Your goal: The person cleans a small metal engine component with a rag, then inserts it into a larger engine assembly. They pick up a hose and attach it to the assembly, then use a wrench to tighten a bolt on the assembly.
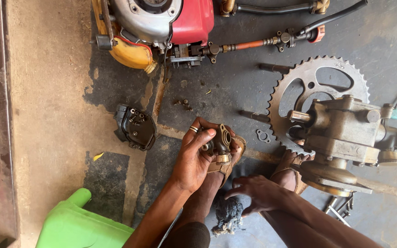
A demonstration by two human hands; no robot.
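One small engine (155, 27) at the top — red housing, yellow tank, grey metal cover. One brass pump body (345, 138) on the right, lying over one large toothed sprocket (318, 92) flat on the floor. One green plastic container (76, 225) bottom left. Two black hoses (299, 18) along the top edge. One black plastic cover (136, 127) on the floor, left of the hands. One dark rag (228, 213) between the feet. Left hand (194, 158) is closed around one small brass carburettor-like part (219, 142), held above a sandalled foot at centre. Right hand (258, 193) is spread open, fingertips on the rag, gripping nothing.
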